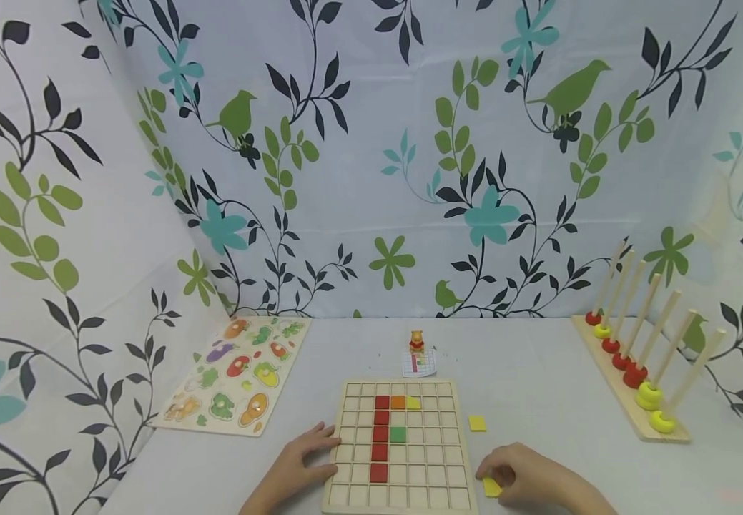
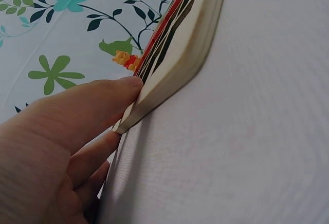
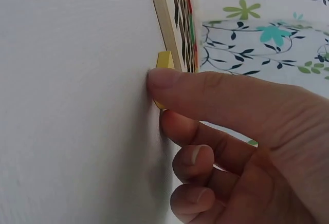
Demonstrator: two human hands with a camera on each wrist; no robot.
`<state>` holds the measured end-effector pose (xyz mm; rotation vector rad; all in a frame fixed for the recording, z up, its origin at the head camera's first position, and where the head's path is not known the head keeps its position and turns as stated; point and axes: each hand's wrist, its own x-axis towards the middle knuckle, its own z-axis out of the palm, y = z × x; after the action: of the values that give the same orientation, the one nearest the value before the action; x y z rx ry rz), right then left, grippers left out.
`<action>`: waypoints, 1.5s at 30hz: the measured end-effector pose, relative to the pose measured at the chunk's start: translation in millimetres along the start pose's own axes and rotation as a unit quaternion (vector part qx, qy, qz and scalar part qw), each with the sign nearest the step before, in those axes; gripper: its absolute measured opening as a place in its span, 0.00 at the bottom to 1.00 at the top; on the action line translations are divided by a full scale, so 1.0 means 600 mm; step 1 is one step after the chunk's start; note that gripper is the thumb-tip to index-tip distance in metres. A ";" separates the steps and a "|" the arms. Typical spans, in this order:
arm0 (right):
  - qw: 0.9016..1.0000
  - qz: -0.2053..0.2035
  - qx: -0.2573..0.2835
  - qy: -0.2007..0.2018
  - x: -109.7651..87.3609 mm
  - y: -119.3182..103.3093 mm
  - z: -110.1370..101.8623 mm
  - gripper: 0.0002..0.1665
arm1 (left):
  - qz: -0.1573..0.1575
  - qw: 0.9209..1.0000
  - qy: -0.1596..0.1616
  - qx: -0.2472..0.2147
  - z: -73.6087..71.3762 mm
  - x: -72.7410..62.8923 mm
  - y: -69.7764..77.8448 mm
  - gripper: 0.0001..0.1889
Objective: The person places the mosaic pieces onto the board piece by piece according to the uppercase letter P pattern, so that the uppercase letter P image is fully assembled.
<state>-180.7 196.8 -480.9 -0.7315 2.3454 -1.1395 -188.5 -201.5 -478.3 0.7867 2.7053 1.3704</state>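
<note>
A wooden grid board (image 1: 432, 501) lies on the table in front of me. Several red tiles (image 1: 380, 434) form a column on it, with an orange tile (image 1: 397, 402), a yellow tile (image 1: 413, 403) and a green tile (image 1: 397, 434) to their right. My left hand (image 1: 297, 458) touches the board's left edge with thumb and fingertips. Beside the lower right edge, my right hand (image 1: 525, 473) pinches a loose yellow square tile (image 3: 164, 59) between thumb and index finger, at the tabletop. Another yellow tile (image 1: 477, 423) lies farther back, right of the board.
Behind the board stand a small bear figure (image 1: 417, 341) and a paper card with a coloured grid pattern (image 1: 419, 363). A vegetable puzzle board (image 1: 249, 386) lies at the left. At the right is a peg stand (image 1: 628, 400) with red and yellow rings. Patterned cloth (image 1: 371, 157) surrounds the table.
</note>
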 end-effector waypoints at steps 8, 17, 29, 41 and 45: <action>0.998 -0.016 -0.049 0.033 0.003 0.002 0.001 0.14 | -0.011 1.000 -0.006 -0.002 0.000 0.001 0.001 0.19; 0.993 0.014 -0.088 0.072 0.005 -0.007 0.003 0.13 | -0.006 1.000 -0.001 0.010 0.013 0.002 -0.046 0.20; 0.986 -0.065 -0.118 0.100 0.028 -0.027 -0.017 0.11 | -0.004 1.000 0.003 0.018 0.016 0.002 -0.074 0.21; 0.970 -0.093 -0.186 0.129 0.071 -0.070 -0.014 0.11 | -0.012 1.000 -0.001 0.013 0.014 0.001 -0.054 0.19; 0.964 -0.104 -0.204 0.134 0.092 -0.082 -0.006 0.11 | -0.011 1.000 -0.004 0.002 0.005 0.001 -0.018 0.19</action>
<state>-212.1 138.7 -446.9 -1.0435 2.8338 -0.8847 -192.7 -204.1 -488.2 0.7577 2.7046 1.3545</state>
